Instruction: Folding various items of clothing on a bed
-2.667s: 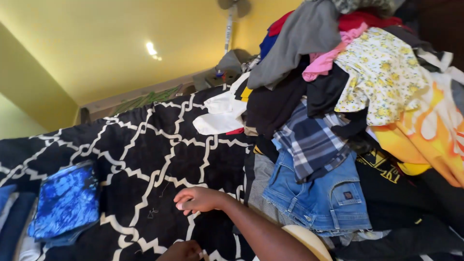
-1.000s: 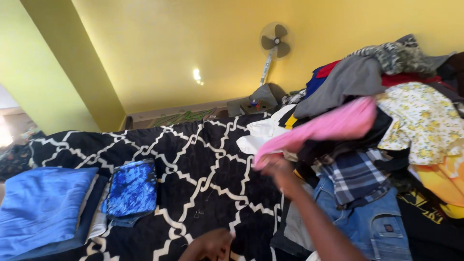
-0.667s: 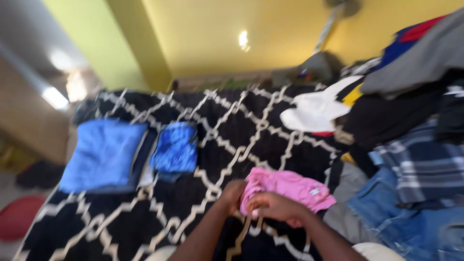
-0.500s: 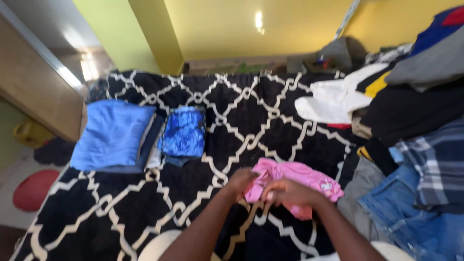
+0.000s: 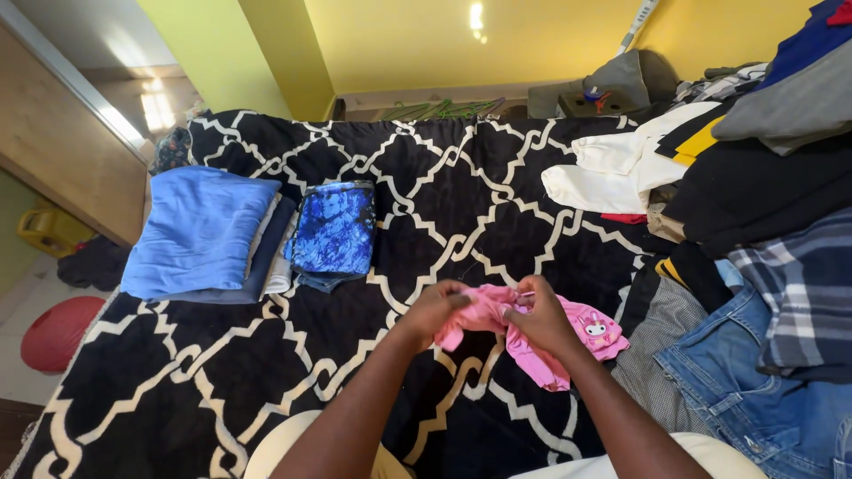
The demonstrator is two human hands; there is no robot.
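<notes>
Both hands are closed on a small pink garment [image 5: 550, 333] at the near middle of the bed [image 5: 222, 372]: the left hand [image 5: 437, 306] pinches its left edge, the right hand [image 5: 539, 319] grips the bunched middle. To handle it well, draw the hands apart so the cloth lies flat on the black-and-white cover, seams squared. Folded blue clothes [image 5: 200, 235] sit far left; an unsorted pile [image 5: 754, 231] crowds the right.
</notes>
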